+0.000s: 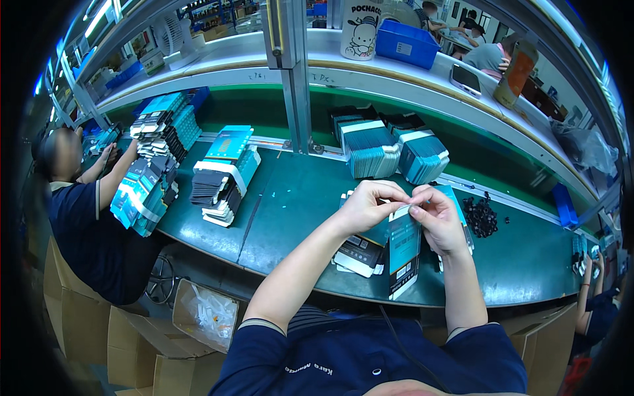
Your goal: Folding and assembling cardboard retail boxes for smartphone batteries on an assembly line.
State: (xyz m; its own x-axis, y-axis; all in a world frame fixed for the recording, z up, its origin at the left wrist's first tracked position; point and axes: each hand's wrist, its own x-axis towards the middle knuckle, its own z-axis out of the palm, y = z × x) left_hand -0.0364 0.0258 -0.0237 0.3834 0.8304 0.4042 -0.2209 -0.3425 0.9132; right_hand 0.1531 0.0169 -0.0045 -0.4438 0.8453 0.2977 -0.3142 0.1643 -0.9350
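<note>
Both my hands are closed at the top end of a teal, black and white flat carton, which hangs upright above the bench's front edge. My left hand pinches its top from the left. My right hand pinches the same end from the right, fingertips meeting the left ones. What lies between the fingertips is too small to make out. Beneath and left of the carton, more dark and white cartons lie on the bench. Another teal carton shows partly behind my right hand.
A pile of small black parts lies right of my hands. Banded carton bundles stand at the back and left. A metal post and a shelf border the green bench. A co-worker sits at left.
</note>
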